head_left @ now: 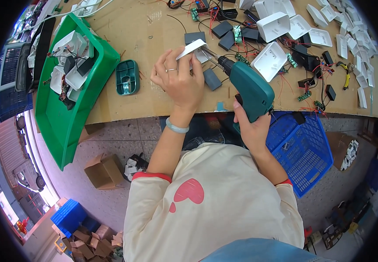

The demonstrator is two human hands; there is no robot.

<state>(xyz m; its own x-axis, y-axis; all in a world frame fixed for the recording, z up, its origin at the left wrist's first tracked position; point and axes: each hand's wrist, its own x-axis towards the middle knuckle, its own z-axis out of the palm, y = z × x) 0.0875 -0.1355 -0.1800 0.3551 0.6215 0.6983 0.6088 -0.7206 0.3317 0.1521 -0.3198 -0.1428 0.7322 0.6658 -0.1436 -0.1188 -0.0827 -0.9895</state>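
From the head view, your left hand (178, 78) pinches a white plastic cover (194, 49) just above the bench (154, 94), fingers closed on its near edge. Your right hand (252, 126) is wrapped tight around the grip of a green electric screwdriver (250, 87), whose bit meets the cover's underside. Keep the bit square to the screw, I'd say, and brace the cover firmly so it cannot twist. Hold your left fingers clear of the tip. A small green dish (127, 77) sits just left of your hand, and a green tray (66, 113) of finished parts lies farther left. Loose white housings (270, 61) lie beyond the driver.
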